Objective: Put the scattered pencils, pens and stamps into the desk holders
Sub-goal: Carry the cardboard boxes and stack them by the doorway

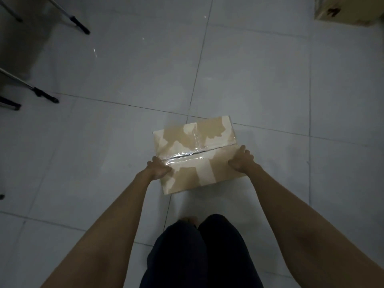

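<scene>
A closed cardboard box [195, 154], taped along its top seam, is low over the grey tiled floor in front of me. My left hand [159, 168] grips its left edge near the seam. My right hand [242, 161] grips its right edge. Both arms reach down to it. No pencils, pens, stamps or desk holders are in view. Whether the box rests on the floor or is lifted off it, I cannot tell.
Metal legs with black rubber feet [81, 27] stand at the upper left, with more of these feet [46, 96] at mid left. Another cardboard box [349, 11] sits at the top right corner. My dark trousers [199, 252] fill the bottom centre.
</scene>
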